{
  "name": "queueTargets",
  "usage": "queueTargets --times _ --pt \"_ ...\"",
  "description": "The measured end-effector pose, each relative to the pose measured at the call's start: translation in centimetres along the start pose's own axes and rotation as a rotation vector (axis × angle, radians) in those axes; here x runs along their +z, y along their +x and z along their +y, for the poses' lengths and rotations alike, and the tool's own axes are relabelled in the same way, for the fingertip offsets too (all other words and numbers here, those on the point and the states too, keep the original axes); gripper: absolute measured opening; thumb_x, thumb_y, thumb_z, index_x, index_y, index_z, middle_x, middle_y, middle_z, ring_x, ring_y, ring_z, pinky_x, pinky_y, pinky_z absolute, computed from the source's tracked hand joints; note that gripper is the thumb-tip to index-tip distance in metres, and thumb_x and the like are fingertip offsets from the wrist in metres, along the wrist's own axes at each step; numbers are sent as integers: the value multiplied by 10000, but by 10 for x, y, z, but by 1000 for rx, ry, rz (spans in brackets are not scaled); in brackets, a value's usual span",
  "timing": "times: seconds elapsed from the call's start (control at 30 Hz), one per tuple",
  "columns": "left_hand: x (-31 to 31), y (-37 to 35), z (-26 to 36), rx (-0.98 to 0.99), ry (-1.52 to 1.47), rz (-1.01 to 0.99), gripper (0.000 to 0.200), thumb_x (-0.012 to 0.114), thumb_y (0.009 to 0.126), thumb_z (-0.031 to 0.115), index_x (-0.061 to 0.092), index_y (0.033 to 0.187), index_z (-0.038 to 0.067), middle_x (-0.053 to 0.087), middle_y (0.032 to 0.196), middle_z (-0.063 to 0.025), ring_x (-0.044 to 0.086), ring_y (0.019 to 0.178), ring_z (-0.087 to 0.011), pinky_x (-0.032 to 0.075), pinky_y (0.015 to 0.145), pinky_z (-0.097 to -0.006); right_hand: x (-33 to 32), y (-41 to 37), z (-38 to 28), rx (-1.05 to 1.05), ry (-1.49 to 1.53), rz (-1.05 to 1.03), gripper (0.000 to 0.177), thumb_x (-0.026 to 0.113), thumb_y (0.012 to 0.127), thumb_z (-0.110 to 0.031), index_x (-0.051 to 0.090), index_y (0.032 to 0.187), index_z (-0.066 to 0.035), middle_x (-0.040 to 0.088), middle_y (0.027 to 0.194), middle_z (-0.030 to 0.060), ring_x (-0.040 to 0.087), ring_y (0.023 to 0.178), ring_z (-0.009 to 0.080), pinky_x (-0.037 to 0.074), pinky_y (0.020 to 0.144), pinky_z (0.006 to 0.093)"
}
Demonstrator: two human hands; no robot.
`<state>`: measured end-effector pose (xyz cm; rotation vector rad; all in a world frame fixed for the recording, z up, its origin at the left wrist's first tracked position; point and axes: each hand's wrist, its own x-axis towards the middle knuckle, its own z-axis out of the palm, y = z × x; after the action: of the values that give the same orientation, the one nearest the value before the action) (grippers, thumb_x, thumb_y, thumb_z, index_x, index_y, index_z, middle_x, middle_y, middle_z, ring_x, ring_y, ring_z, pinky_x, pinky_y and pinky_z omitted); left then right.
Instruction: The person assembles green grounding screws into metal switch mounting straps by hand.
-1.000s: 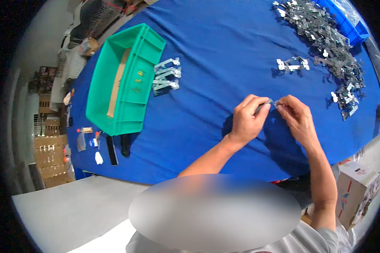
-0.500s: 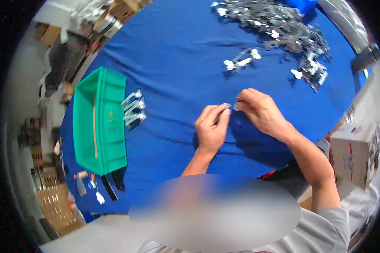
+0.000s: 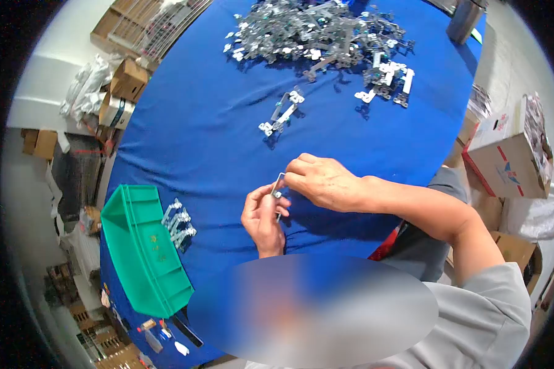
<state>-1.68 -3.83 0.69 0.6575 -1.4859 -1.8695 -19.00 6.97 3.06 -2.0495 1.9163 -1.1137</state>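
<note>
Over the blue cloth, my left hand (image 3: pixel 263 220) has its fingers closed around a small silvery metal bracket (image 3: pixel 279 183). My right hand (image 3: pixel 322 181) pinches the bracket's upper end between thumb and fingertips, so both hands meet on it. Part of the bracket hides behind the fingers. Beyond the hands lies a loose group of metal brackets (image 3: pixel 281 114). To the left, several similar brackets (image 3: pixel 179 225) rest in a row beside a green plastic bin (image 3: pixel 151 246).
A large heap of metal brackets (image 3: pixel 314 37) covers the far side of the blue cloth (image 3: pixel 209 80), with a smaller cluster (image 3: pixel 388 80) at its right. A dark bottle (image 3: pixel 466 21) stands at the far right. Cardboard boxes (image 3: pixel 505 147) are on the floor.
The camera view has turned, so the bin and heap appear shifted. My hands have come together, with the bracket now showing more between them.
</note>
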Motion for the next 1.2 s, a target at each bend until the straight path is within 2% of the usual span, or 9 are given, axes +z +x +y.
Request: queueTargets --times 0.07,0.17,0.3,0.43,0.6,0.73,0.87,0.97,1.2 --pt "0 -1 0 48 -91 -75 489 536 1051 370 558 1260 -72 696 1136 -207 684 834 -206 554 621 -265 6 -1 4 77 75 -19 192 613 891 -73 611 1075 -19 611 990 136 614 913 338 521 802 434" --pt "9 -2 -2 212 -29 -129 570 539 1045 408 518 1343 -78 682 1167 -203 681 886 -209 563 641 -275 1 1 4 208 240 -15 149 599 948 -106 622 1037 12 638 942 184 627 872 394 503 782 475" --pt "8 -5 -7 260 391 54 421 601 1036 246 576 1321 -62 666 1215 -169 672 925 -191 574 723 -287 7 1 1 280 430 -65 189 616 944 -161 638 974 24 653 877 235 649 871 422 501 767 499" --pt "6 -4 -11 304 317 51 266 584 1031 78 655 1248 -59 715 1106 -150 688 974 -197 572 867 -328 13 -3 -10 267 449 -133 186 605 968 -170 634 993 12 647 892 213 643 889 409 497 779 499" --pt "15 -7 -1 179 261 146 397 565 1052 124 543 1376 -104 721 1049 -126 673 922 -163 545 913 -346 8 -1 -3 258 446 -36 194 592 987 -184 623 1050 -2 639 956 206 625 925 413 492 801 491" --pt "7 -3 -13 153 176 112 561 522 1033 96 329 1507 -134 659 929 -78 646 896 -161 556 870 -343 -9 5 -2 330 482 -49 196 611 977 -180 631 1015 11 661 872 220 659 818 400 508 715 461" --pt "11 -5 -3 16 81 45 580 484 1017 67 287 1527 -124 586 807 -64 597 702 -138 547 679 -299 -5 5 0 267 468 9 186 626 969 -169 647 997 13 667 867 197 659 799 375 505 701 453" --pt "10 -4 1 -40 110 114 335 491 1005 33 522 1323 -70 635 781 -77 576 598 -108 517 550 -262 -10 7 -3 288 443 -7 185 627 969 -170 649 993 12 661 855 187 652 781 369 500 687 453" --pt "17 -5 -4 37 122 185 83 559 978 -3 579 1058 9 718 870 -135 592 577 -97 511 509 -236 -8 5 -5 224 501 11 140 634 926 -118 653 980 10 656 841 181 646 772 364 496 680 450"
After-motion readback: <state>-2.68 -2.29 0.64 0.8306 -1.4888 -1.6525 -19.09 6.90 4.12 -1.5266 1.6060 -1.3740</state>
